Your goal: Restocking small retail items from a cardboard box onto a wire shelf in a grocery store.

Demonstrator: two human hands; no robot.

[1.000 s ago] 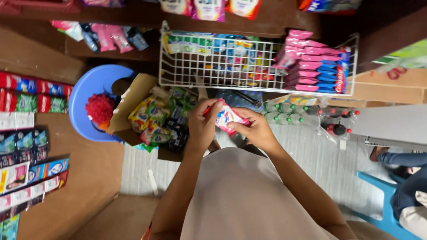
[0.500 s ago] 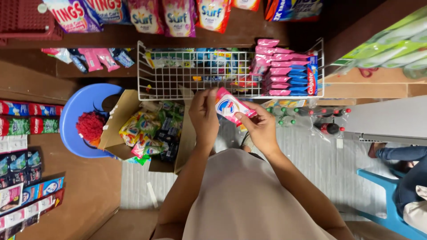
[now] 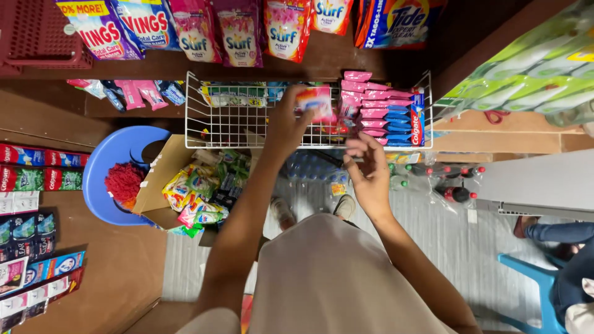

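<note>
My left hand (image 3: pixel 289 122) is stretched out over the white wire basket (image 3: pixel 216 127) and grips a small pink and white toothpaste box (image 3: pixel 314 100), held above the basket's middle. A stack of matching pink and blue toothpaste boxes (image 3: pixel 387 111) fills the basket's right end. My right hand (image 3: pixel 369 166) hovers just in front of the basket's front edge with loosely spread fingers and nothing in it.
An open cardboard box of bright snack packets (image 3: pixel 197 185) sits below the basket, beside a blue plastic chair (image 3: pixel 110 164). Detergent sachets (image 3: pixel 235 28) hang above. Bottles in plastic wrap (image 3: pixel 445 176) lie on the floor at right. Another person's legs (image 3: pixel 557 238) show at far right.
My left hand has carried the pink box up and forward over the wire basket. My right hand let go of the box and stays behind, open.
</note>
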